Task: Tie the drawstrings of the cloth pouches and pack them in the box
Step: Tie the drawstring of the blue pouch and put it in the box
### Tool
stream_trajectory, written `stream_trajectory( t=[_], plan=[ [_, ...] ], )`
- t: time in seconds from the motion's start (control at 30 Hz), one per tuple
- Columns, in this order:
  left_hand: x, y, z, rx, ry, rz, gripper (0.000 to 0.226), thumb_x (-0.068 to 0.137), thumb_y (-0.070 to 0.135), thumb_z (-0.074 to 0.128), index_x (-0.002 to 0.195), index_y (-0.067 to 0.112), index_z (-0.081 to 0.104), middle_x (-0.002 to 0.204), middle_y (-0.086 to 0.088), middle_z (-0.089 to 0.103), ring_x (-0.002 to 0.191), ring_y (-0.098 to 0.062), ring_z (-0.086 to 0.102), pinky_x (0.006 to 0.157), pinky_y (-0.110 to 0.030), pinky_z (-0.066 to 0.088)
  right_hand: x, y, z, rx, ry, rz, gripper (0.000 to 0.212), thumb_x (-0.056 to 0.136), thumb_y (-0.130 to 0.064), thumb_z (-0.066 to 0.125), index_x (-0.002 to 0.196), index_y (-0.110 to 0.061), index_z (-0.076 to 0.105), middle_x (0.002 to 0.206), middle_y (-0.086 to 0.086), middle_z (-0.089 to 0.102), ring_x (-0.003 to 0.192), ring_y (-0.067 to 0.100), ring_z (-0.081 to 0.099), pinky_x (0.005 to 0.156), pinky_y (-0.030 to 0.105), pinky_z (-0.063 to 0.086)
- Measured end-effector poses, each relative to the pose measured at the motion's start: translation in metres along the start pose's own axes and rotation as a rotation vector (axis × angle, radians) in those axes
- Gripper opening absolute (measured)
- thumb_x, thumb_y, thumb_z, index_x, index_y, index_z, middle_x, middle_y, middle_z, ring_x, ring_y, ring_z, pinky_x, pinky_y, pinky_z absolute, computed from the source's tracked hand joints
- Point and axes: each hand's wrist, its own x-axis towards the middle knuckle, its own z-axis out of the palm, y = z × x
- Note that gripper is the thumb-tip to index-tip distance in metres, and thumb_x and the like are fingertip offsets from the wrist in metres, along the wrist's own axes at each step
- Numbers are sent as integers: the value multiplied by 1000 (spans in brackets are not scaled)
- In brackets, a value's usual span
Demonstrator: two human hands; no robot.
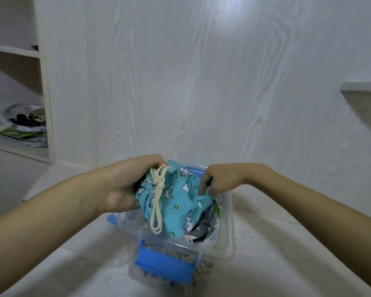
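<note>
The left hand (124,185) grasps the teal pouch (176,202) at its tied neck. The right hand (221,179) pinches the opposite corner, spreading the pouch over the open box (228,236), probably to seat it flat.

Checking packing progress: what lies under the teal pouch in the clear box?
Under the teal pouch, a grey-and-white pouch and a bit of green fabric show inside the clear box. Anything deeper is hidden by the teal pouch.

surface: white table (266,243) | on it: clear plastic box (227,243)
</note>
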Motion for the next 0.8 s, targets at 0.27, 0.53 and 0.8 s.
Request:
stream_trajectory(
  t=[0.27,0.53,0.8],
  plan=[
    [-16,18,9,1131,90,335,34,85,17,58,113,34,65,108,17,64,79,-6,59,63,-17,45,23,-4,-3,-126,48,287,36,90,-32,56,101,1,67,97,12,68,78,26,62,70,33,51],
    [9,0,28,1687,-266,-63,46,95,33,55,139,32,47,137,6,50,109,-17,52,84,-21,35,25,-17,5,-294,53,213,30,92,-13,57,114,-15,37,102,6,51,89,23,47,63,27,40],
    [37,-36,43,1357,-479,-152,43,98,40,46,136,20,44,139,-7,48,126,-29,47,100,-32,41,35,-8,25,-622,205,96,40,90,-19,58,127,-10,44,122,12,53,114,29,51,86,34,38]
  ],
)
